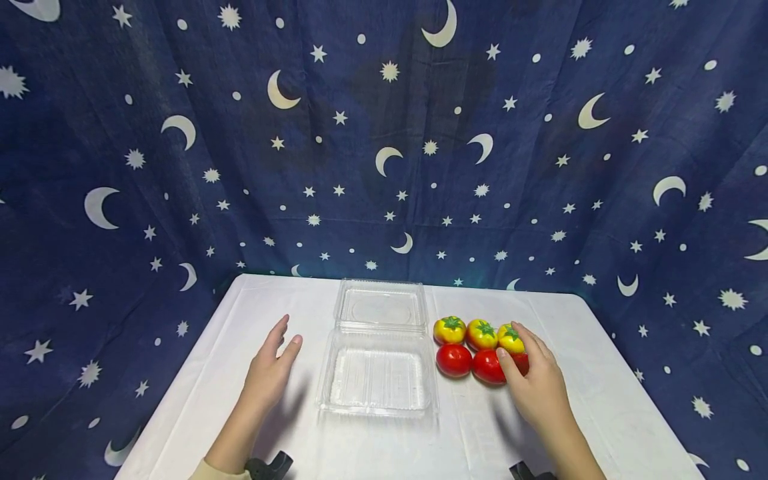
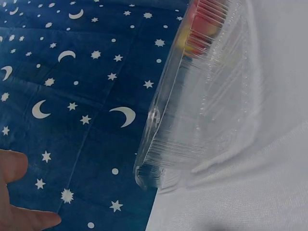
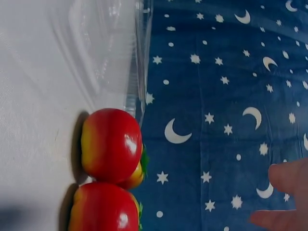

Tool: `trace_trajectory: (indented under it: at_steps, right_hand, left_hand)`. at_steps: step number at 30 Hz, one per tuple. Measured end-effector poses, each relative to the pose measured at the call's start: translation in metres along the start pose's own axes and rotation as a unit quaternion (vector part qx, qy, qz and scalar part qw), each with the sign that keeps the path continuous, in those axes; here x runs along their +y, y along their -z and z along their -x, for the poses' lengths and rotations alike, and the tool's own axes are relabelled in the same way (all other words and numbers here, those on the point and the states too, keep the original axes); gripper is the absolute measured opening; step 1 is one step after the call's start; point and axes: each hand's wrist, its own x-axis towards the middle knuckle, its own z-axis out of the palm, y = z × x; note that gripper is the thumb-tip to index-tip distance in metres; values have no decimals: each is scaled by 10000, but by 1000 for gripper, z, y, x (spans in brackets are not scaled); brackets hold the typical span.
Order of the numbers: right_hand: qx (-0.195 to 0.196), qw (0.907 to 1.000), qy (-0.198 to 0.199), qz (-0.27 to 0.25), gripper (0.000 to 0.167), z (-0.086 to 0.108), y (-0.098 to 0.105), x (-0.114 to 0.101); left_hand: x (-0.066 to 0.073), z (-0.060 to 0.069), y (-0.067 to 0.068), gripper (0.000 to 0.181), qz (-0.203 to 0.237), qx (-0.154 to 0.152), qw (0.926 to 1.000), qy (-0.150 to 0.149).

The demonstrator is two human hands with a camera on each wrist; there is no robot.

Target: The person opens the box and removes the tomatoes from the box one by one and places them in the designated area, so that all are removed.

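My left hand (image 1: 267,375) hovers over the table left of a clear plastic clamshell box (image 1: 378,408), fingers apart and holding nothing. The box lies unfolded, its lid (image 1: 382,285) toward the back. To its right, several shiny tomato-like fruits sit close together: a back row of yellow-red ones (image 1: 450,331) with green leafy tops, and a front row of red ones (image 1: 454,361). My right hand (image 1: 539,383) is at the right end of this group, thumb and fingers spread, partly hiding a red fruit (image 1: 521,362). Whether it touches the fruit I cannot tell.
A white cloth covers the table (image 1: 480,427). Behind the table and at its sides hangs a dark blue curtain (image 1: 360,173) with moons and stars. Dark wrist straps (image 1: 271,467) show at the lower edge of the head view.
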Motion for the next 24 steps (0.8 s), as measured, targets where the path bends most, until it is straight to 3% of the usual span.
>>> trace_trajectory:
  at_steps: [6, 13, 24]
  right_hand:
    - [1, 9972, 561, 498, 71, 1, -13, -12]
    - [-153, 9914, 874, 963, 75, 6, -29, -25]
    - [-379, 9832, 1219, 1304, 83, 11, -47, -38]
  left_hand:
    - [2, 0, -3, 70, -467, 205, 9981, -338]
    - [4, 1, -8, 71, -1128, 597, 9872, -953]
    - [8, 6, -16, 78, -1840, 787, 9717, -1258]
